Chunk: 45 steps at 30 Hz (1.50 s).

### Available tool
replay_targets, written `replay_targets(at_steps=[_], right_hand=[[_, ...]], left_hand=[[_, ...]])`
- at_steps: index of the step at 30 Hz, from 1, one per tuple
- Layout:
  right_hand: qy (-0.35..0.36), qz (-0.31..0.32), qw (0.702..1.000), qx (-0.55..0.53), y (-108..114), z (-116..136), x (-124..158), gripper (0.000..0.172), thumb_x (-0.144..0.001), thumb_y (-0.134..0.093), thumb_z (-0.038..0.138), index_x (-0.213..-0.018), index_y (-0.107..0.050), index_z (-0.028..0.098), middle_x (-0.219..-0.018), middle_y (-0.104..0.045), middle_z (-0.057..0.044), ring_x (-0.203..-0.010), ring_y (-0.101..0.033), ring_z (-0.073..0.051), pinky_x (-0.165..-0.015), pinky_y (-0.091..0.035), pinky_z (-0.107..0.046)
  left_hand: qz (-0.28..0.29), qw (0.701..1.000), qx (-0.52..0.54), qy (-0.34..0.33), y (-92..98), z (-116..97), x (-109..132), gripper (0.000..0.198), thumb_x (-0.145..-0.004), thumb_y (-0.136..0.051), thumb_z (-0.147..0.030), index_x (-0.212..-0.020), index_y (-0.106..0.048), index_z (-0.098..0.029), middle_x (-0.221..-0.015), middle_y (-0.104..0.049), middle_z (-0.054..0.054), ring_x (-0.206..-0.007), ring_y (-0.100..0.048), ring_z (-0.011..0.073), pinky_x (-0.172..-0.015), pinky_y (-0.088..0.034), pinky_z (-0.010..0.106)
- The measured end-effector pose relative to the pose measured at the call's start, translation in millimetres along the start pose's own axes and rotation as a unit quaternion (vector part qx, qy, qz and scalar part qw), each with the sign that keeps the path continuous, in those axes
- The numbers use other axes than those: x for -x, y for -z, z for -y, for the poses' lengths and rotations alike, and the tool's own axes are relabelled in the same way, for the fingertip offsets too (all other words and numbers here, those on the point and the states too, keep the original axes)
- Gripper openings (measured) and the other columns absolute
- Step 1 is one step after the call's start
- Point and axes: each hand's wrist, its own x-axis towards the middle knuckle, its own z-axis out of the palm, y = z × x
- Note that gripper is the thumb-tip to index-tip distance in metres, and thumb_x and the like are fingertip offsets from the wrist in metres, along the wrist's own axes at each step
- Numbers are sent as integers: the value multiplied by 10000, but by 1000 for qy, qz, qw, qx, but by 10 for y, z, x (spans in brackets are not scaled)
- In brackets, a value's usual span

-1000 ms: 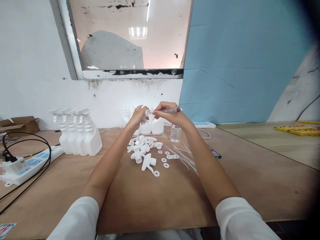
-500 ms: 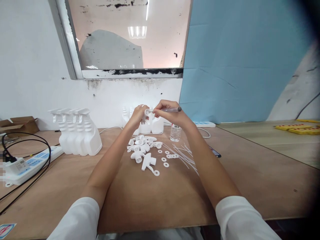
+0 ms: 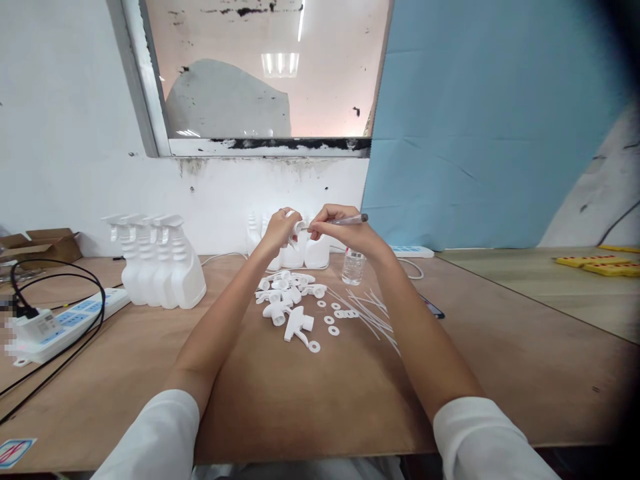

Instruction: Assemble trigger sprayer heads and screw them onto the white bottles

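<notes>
My left hand (image 3: 281,230) is closed around a white spray trigger head (image 3: 299,229), its round collar facing right. In my right hand (image 3: 340,227) is a pen (image 3: 353,219), pinched so that its tip points left at the collar's opening. Whether the tip touches inside is too small to tell. Below my hands lies a pile of white trigger heads (image 3: 299,324) on the brown table. Beside them are several white ring washers (image 3: 333,331) and a spread of thin white tubes (image 3: 373,320).
White spray bottles (image 3: 185,280) with heads stand at left; more white bottles (image 3: 317,253) stand behind my hands. A clear bottle (image 3: 353,268) is by my right wrist. A power strip (image 3: 80,317) with black cables lies left, a phone (image 3: 434,307) right of my right forearm.
The trigger head has turned slightly in my left hand, its collar facing more to the right. My right hand and the pen have shifted slightly; the pieces on the table lie as before.
</notes>
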Motion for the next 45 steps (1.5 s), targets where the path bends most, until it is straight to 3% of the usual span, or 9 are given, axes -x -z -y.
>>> replay_targets(at_steps=[9, 16, 24, 29, 37, 39, 43, 45], right_hand=[[21, -9, 999, -44, -17, -49, -9, 139, -783, -698, 259, -708, -623, 169, -713, -706, -38, -724, -674, -176, -705, -521, -315], [9, -1, 1000, 9, -47, -141, -48, 86, -786, -676, 216, -726, -637, 168, -691, -697, -23, -710, -674, -167, -655, -508, -287], [-25, 30, 996, -79, 16, -90, -9, 187, -769, -735, 273, -688, -609, 161, -680, -704, -42, -673, -679, -169, -685, -548, -324], [1, 43, 991, -128, -1, -168, -34, 226, -761, -757, 330, -715, -618, 158, -724, -719, -51, -690, -685, -171, -729, -563, -353], [20, 30, 991, -132, -66, -238, -82, 173, -781, -733, 306, -771, -625, 171, -758, -693, -27, -743, -678, -164, -727, -580, -338], [33, 38, 990, -132, -67, -237, -85, 154, -788, -724, 304, -812, -637, 180, -835, -687, -28, -781, -672, -167, -710, -585, -333], [78, 33, 992, -89, -66, -212, -75, 193, -807, -692, 290, -991, -700, 230, -1198, -637, -42, -874, -659, -166, -676, -577, -305], [92, 37, 993, -59, -72, -203, -64, 203, -839, -657, 289, -1020, -734, 240, -1214, -655, -43, -902, -660, -174, -698, -566, -301]], left_hand=[[17, 997, 72, 9, 10, 0, 10, 83, -716, -527, -229, -659, -493, -180, -561, -460, -37, -400, -462, 90, -417, -370, 210], [-12, 1000, 23, 15, 4, 72, -35, 96, -708, -570, -255, -690, -503, -189, -538, -500, -32, -366, -476, 96, -361, -273, 185], [32, 998, 27, 37, -6, 52, -2, 107, -673, -619, -250, -708, -544, -181, -541, -522, -26, -350, -482, 99, -340, -258, 182], [58, 994, 77, 40, -2, 11, 25, 79, -663, -574, -238, -670, -524, -177, -528, -490, -32, -375, -467, 99, -382, -367, 209], [91, 983, 140, 71, 23, -6, 27, 87, -663, -558, -229, -622, -518, -164, -501, -492, -14, -395, -455, 93, -406, -381, 207], [110, 978, 154, 90, 19, -19, 38, 97, -679, -550, -232, -623, -522, -157, -521, -513, 0, -397, -452, 88, -412, -392, 209], [152, 959, 187, 147, 25, -24, 38, 78, -726, -575, -222, -703, -541, -156, -553, -517, -5, -385, -442, 82, -385, -373, 189], [181, 947, 200, 175, 39, -18, 26, 89, -758, -582, -222, -718, -535, -158, -553, -504, -7, -375, -432, 82, -365, -354, 180]])
